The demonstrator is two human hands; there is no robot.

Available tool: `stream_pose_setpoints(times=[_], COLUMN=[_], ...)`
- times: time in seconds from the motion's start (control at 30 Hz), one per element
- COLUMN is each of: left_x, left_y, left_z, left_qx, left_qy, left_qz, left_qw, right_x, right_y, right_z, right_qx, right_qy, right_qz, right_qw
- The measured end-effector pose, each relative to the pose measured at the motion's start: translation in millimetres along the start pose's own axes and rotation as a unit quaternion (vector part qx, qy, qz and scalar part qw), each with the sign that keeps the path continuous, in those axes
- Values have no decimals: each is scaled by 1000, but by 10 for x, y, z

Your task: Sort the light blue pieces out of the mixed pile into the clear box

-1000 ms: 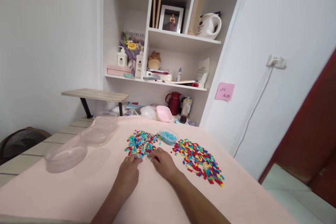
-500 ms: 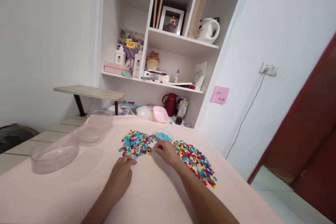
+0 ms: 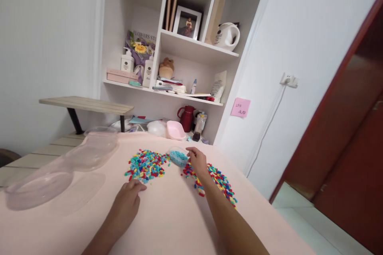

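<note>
The small coloured pieces lie on the pink cloth [image 3: 167, 219] in two loose spreads, a left pile [image 3: 146, 166] and a right pile [image 3: 220, 180] partly behind your right forearm; between them, at the far side, sits a clear tub [image 3: 177, 163] of blue pieces [image 3: 179, 155]. Each piece should be very light, probably stiff plastic, hard to break but smooth enough to slip or roll, so a fingertip pinch across its sides would suit it best. The tub looks thin-walled and likely to flex; steady it low on its walls. Your right hand [image 3: 197, 162] is at the tub's right edge, thumb and forefinger close together; you cannot tell whether a piece is between them. Your left hand [image 3: 126, 200] is loosely curled, just near of the left pile, and whatever might be under its fingers is hidden.
</note>
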State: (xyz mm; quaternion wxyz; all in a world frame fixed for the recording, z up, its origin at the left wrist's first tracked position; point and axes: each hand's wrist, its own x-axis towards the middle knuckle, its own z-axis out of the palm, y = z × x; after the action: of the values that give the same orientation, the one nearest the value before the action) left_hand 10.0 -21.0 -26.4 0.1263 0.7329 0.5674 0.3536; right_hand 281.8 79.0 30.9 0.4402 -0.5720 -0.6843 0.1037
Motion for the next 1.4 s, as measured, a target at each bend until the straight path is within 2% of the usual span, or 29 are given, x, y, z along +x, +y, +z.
stream_pose_setpoints(times=[0.1,0.13,0.2,0.27,0.33,0.47,0.6,0.7,0.77,0.83,0.93,1.0,1.1,1.23,1.4], left_x=[14,22,39,61,84,113,97,68,49,29,-6,-25,-40,-54,-63], left_y=[-18,-26,-45,-72,-108,-166,-128,-60,-44,-64,-105,-91,14,189,278], left_z=[2,2,1,2,8,33,36,-3,-45,-96,-167,-196,-203,-165,-94], left_qx=[-1,2,10,19,23,18,2,-20,-43,-49,-9,45,135,229,329], left_qy=[12,15,20,23,23,26,25,33,42,81,153,174,135,-7,-90], left_qz=[1,1,3,8,14,15,6,6,3,-30,-94,-118,-133,-148,-112], left_qw=[1000,1000,1000,1000,999,999,1000,999,998,995,984,977,972,962,933], right_x=[-342,-460,-659,-773,-802,-725,-595,-528,-531,-586,-725,-803,-826,-714,-570], right_y=[-132,-178,-243,-253,-206,-6,195,265,244,161,-35,-164,-296,-391,-487], right_z=[140,187,254,258,192,-77,-367,-479,-462,-372,-157,-10,149,257,394], right_qx=[-14,-24,-114,-161,-185,-212,-186,-170,-164,-143,-102,-90,-115,-176,-220], right_qy=[-38,-67,-144,-199,-225,-198,-161,-101,-71,-81,-149,-196,-230,-235,-222], right_qz=[-46,-75,-162,-171,-153,-129,-112,-75,-77,-110,-184,-218,-225,-215,-216], right_qw=[998,995,970,951,944,948,963,977,981,980,966,952,940,931,925])
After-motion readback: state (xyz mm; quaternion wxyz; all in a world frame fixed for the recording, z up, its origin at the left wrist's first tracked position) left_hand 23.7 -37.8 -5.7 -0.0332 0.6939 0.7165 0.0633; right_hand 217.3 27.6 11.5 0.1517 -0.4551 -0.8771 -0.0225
